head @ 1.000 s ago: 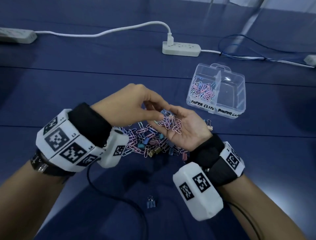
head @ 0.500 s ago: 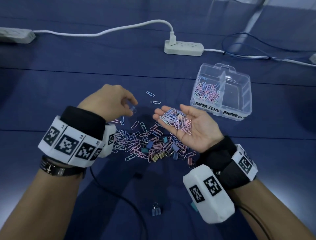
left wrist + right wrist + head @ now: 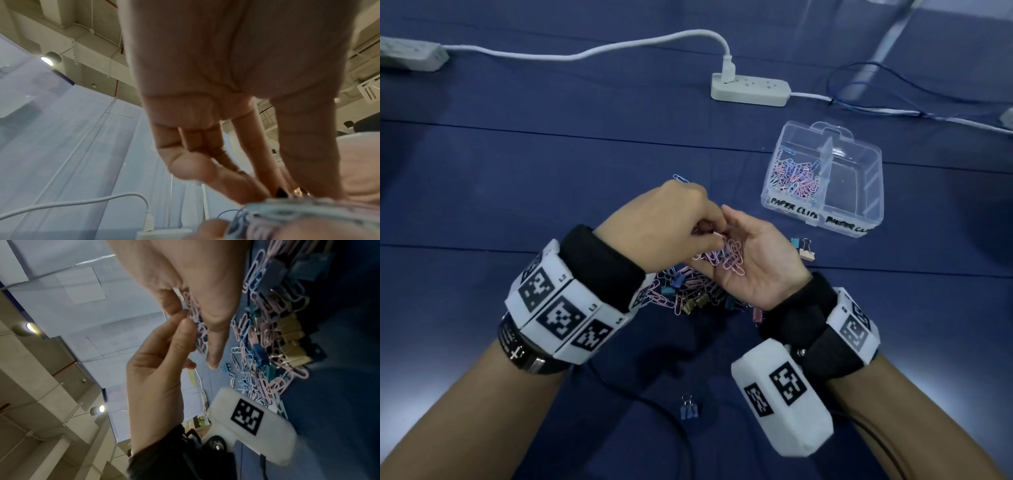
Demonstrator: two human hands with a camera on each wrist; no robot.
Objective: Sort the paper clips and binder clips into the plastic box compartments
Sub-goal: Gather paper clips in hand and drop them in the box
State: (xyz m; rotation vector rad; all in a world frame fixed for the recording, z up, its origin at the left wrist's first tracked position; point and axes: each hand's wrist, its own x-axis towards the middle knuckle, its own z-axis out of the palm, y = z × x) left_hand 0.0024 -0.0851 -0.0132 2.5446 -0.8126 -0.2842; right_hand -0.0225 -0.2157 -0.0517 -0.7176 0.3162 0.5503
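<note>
My right hand (image 3: 754, 240) lies palm up above the table, carrying a small heap of pink and blue paper clips (image 3: 730, 257) on relaxed fingers. My left hand (image 3: 717, 240) reaches over it, thumb and forefinger pinched together on a small clip in that heap; the right wrist view shows the left hand's fingertips (image 3: 185, 321) meeting at the paper clips (image 3: 200, 332). Beneath both hands lies the mixed pile of paper clips and binder clips (image 3: 690, 296). The clear plastic box (image 3: 873, 192) stands to the right; its left compartment holds paper clips (image 3: 796, 176), and its right compartment looks empty.
Two binder clips (image 3: 804, 247) lie in front of the box, and a blue binder clip (image 3: 689, 407) lies near me by a black cable (image 3: 654, 404). A white power strip (image 3: 750, 89) with cords runs along the back, with another power strip (image 3: 409, 54) far left.
My left hand, which was off to the left over the table half a second ago, has come back to the clips in my right palm. The right hand stayed palm up.
</note>
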